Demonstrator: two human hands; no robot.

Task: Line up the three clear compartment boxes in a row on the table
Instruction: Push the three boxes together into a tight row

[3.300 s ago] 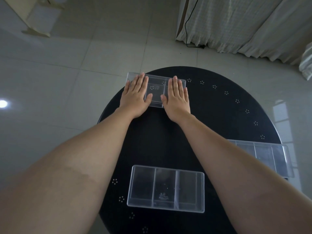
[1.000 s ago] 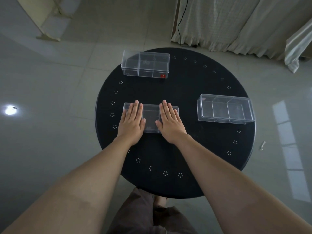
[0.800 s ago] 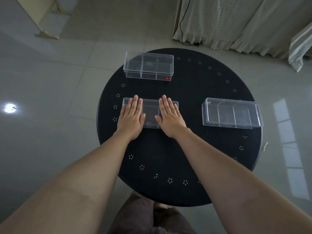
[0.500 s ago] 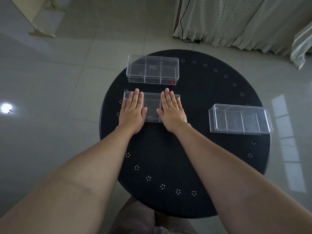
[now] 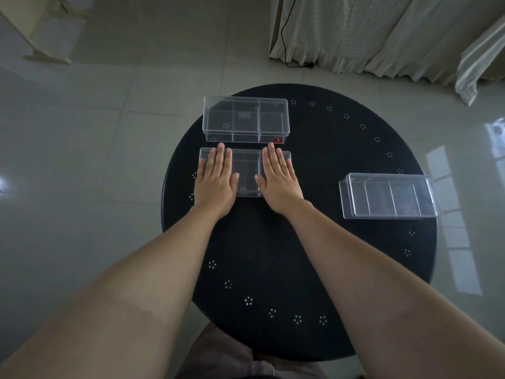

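- The round black bench (image 5: 300, 242) carries all three clear compartment boxes and takes up most of the view.
- The far box (image 5: 246, 120) sits at the bench's far left edge. Its long side runs left to right, and a small red label shows at its near right corner.
- The middle box (image 5: 246, 173) lies just in front of the far box, parallel to it and very close, possibly touching; I cannot tell which.
- The third box (image 5: 388, 196) sits well apart at the right, outside that line.
- The left hand (image 5: 217, 177) and right hand (image 5: 278, 177) lie flat and spread on the middle box's top, palms down, pressing rather than gripping.
- The step in hand looks like sliding the second box snug against the first. Next, both hands should lift off, reach right, and bring the third box in behind this one, edges squared.
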